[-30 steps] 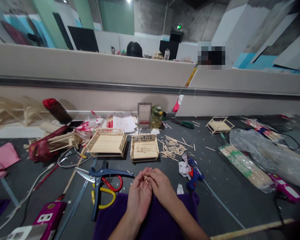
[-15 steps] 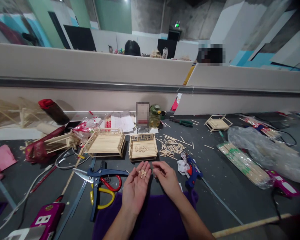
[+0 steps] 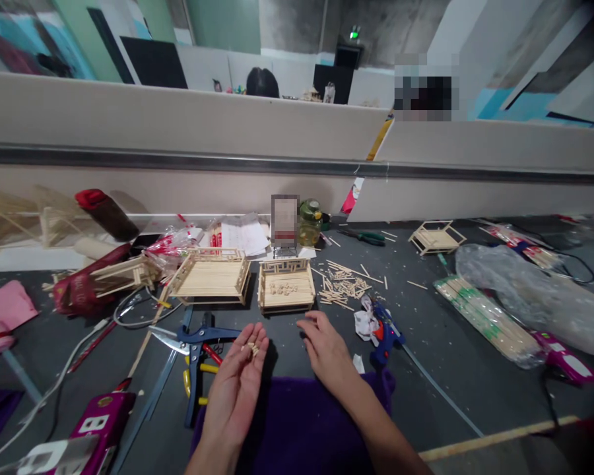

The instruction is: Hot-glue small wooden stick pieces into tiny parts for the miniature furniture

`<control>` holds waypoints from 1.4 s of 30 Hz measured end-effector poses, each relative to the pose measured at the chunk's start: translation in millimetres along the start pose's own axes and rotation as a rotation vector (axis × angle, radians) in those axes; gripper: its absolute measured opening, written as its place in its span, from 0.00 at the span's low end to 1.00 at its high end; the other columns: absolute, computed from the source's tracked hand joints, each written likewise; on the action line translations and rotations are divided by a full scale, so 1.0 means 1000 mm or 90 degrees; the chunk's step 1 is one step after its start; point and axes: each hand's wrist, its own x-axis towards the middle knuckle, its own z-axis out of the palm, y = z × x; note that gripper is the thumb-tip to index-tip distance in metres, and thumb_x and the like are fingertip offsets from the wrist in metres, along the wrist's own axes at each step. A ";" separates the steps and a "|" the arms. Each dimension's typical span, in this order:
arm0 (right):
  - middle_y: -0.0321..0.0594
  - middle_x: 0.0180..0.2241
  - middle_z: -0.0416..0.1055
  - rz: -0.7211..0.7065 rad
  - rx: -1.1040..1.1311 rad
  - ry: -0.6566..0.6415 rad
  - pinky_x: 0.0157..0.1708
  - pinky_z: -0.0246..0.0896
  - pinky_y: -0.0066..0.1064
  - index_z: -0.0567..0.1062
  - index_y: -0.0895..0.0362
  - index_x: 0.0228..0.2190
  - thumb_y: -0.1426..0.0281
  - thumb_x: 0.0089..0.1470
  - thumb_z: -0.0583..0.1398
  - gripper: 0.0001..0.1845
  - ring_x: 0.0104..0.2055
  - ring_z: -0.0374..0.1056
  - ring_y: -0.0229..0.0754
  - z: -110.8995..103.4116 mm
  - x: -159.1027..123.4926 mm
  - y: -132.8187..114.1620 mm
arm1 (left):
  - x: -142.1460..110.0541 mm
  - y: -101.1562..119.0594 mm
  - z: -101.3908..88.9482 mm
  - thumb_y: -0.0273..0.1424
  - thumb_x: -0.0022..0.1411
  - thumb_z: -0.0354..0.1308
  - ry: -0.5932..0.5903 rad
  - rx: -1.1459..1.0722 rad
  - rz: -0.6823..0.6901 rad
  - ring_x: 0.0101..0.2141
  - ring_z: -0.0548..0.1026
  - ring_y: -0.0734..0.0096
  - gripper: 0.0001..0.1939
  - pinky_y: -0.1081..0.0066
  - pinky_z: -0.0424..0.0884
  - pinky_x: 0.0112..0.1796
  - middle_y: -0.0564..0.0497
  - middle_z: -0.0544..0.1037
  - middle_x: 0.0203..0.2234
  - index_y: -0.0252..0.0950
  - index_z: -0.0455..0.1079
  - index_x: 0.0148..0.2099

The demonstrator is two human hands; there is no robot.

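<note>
My left hand is turned palm up and cupped, with several short cut wooden stick pieces lying in it. Apart from it, my right hand hovers palm down over the dark table, fingers loosely bent and slightly spread; I see nothing in them. Just beyond both hands stands a small stick-built model with a railing, and more tiny cut pieces lie on its deck. A larger stick-built platform is to its left. Loose short sticks are heaped to its right.
Blue-handled cutters and scissors lie beside my left hand. A blue glue gun is right of my right hand. Bagged sticks lie farther right, a purple power strip at front left. A purple cloth lies nearest me.
My left hand has moved left with the wooden pieces, away from my right hand. The right hand's fingers have opened somewhat. The view has tilted slightly downward.
</note>
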 end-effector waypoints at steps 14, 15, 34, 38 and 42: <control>0.42 0.38 0.71 0.014 0.054 0.074 0.41 0.63 0.31 0.74 0.54 0.45 0.72 0.61 0.53 0.13 0.40 0.68 0.43 -0.003 0.008 -0.015 | 0.029 -0.061 0.023 0.21 0.64 0.51 -0.060 -0.007 -0.096 0.31 0.79 0.72 0.12 0.75 0.76 0.36 0.43 0.81 0.31 0.27 0.76 0.36; 0.42 0.37 0.70 0.029 0.050 0.032 0.39 0.63 0.31 0.73 0.54 0.46 0.72 0.60 0.54 0.14 0.39 0.69 0.43 0.000 0.008 -0.014 | 0.031 -0.063 0.023 0.23 0.65 0.51 -0.063 -0.006 -0.098 0.32 0.79 0.72 0.12 0.76 0.76 0.36 0.43 0.81 0.31 0.27 0.76 0.37; 0.46 0.38 0.72 0.100 0.107 -0.029 0.41 0.63 0.33 0.75 0.59 0.41 0.80 0.56 0.50 0.16 0.41 0.69 0.45 0.034 0.013 0.009 | 0.043 -0.089 0.002 0.55 0.55 0.57 -0.195 0.245 0.087 0.63 0.56 0.57 0.31 0.59 0.47 0.63 0.44 0.65 0.61 0.40 0.72 0.53; 0.45 0.38 0.72 0.109 0.080 -0.037 0.41 0.63 0.32 0.75 0.58 0.40 0.78 0.56 0.51 0.15 0.41 0.69 0.45 0.032 0.013 0.012 | 0.043 -0.083 0.004 0.56 0.56 0.54 -0.229 0.252 0.076 0.63 0.56 0.57 0.33 0.58 0.45 0.63 0.44 0.65 0.61 0.40 0.71 0.56; 0.45 0.38 0.72 0.116 0.064 -0.025 0.41 0.62 0.31 0.75 0.57 0.41 0.78 0.57 0.51 0.15 0.42 0.69 0.44 0.026 0.012 0.016 | 0.041 -0.074 0.008 0.56 0.58 0.51 -0.261 0.249 0.054 0.63 0.56 0.60 0.33 0.63 0.44 0.63 0.44 0.66 0.60 0.39 0.71 0.55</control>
